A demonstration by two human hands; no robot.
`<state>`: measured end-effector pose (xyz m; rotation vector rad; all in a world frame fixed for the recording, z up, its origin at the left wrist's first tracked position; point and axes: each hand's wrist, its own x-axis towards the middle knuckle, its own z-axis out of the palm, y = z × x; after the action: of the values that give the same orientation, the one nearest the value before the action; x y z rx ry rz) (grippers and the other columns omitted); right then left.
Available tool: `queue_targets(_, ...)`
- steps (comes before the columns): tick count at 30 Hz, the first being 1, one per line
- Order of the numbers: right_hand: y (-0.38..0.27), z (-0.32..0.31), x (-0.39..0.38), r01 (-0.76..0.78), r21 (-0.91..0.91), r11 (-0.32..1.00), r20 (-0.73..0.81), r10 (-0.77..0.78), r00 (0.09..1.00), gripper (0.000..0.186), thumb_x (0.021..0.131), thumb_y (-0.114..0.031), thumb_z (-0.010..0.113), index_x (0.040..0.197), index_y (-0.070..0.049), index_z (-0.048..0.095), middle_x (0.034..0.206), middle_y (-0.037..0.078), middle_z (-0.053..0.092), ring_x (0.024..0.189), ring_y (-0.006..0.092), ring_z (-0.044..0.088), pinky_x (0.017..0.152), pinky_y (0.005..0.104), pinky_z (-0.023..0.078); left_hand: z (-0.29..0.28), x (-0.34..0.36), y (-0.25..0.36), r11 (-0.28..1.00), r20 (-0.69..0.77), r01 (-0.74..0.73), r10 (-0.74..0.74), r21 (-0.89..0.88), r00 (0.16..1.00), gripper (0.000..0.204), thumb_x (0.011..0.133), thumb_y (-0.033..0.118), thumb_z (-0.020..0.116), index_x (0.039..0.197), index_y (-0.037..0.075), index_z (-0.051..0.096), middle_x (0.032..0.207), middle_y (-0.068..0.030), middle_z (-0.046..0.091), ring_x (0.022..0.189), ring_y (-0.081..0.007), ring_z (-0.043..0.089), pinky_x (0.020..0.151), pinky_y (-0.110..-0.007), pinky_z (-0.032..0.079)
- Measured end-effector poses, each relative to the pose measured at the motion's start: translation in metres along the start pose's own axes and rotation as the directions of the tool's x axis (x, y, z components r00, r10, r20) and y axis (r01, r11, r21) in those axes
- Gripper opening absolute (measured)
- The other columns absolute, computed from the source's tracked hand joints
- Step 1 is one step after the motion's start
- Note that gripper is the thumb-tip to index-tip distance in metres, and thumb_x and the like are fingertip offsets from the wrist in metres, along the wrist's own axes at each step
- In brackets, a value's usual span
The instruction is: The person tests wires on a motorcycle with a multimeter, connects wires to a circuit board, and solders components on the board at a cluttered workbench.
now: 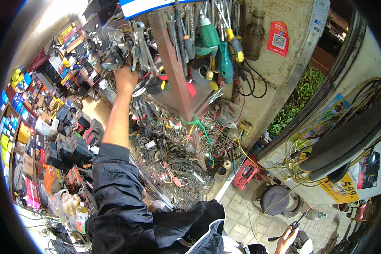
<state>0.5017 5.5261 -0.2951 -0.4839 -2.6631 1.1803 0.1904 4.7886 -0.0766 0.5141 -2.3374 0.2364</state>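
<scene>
Pinching a thin, looped black cord (296, 225), right hand (286, 241); left hand (125, 79) among tools (144, 48), grip unclear.

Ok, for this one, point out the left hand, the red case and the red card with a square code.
Left hand (125, 79): head view, on the back of the hand.
Red case (244, 173): head view, on its upward-facing side.
Red card (278, 40): head view, on its square code.
</scene>
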Motion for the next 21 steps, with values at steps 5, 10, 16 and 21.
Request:
queue_targets(5, 0.034, 0.031, 0.014, 0.100, 0.095, 0.990, -0.109, -0.090, 0.990, 0.011, 0.097, -0.013, 0.045, 0.097, -0.002, 0.046, 0.075, 0.001, 0.040, 0.069, 0.0105, 0.035, 0.061, 0.0259, 0.032, -0.015, -0.079, -0.017, 0.795, -0.308, 0.076, -0.319, -0.602, 0.896, 0.039, 0.085, 0.023, 0.067, 0.112, -0.004, 0.057, 0.114, -0.0232, 0.058, 0.103, -0.0332, 0.057, 0.089, -0.037, 0.043)
queue_targets(10, 0.017, 0.024, 0.022, 0.069, 0.100, 0.993, -0.029, -0.066, 0.997, 0.011, 0.096, -0.012, 0.046, 0.098, -0.001, 0.047, 0.077, 0.002, 0.043, 0.070, 0.0109, 0.037, 0.063, 0.0252, 0.034, -0.071, -0.141, -0.065, 0.565, -0.302, 0.135, -0.611, -0.814, 0.732, 0.024, 0.088, 0.017, 0.065, 0.101, -0.002, 0.060, 0.092, -0.0088, 0.062, 0.080, -0.0141, 0.057, 0.073, -0.027, 0.047)
queue_targets(16, 0.019, 0.008, 0.013, 0.077, 0.179, 0.981, -0.013, -0.076, 0.997, 0.013, 0.095, -0.011, 0.047, 0.102, -0.001, 0.049, 0.077, 0.001, 0.045, 0.069, 0.0106, 0.037, 0.061, 0.0259, 0.034, -0.192, -0.128, -0.099, 0.615, -0.508, -0.039, -0.612, -0.788, 0.606, 0.033, 0.088, 0.025, 0.065, 0.097, -0.006, 0.060, 0.083, -0.0092, 0.063, 0.072, -0.0176, 0.062, 0.064, -0.027, 0.053)
queue_targets(21, 0.023, -0.011, -0.014, 0.147, 0.174, 0.974, -0.143, -0.123, 0.982, 0.015, 0.093, -0.009, 0.048, 0.105, 0.000, 0.051, 0.074, 0.001, 0.046, 0.065, 0.0088, 0.038, 0.058, 0.0242, 0.033, -0.335, -0.098, -0.032, 0.661, -0.740, -0.356, -0.491, -0.660, 0.460, 0.029, 0.087, 0.009, 0.065, 0.104, -0.012, 0.054, 0.093, -0.0240, 0.065, 0.085, -0.0280, 0.067, 0.076, -0.032, 0.058)
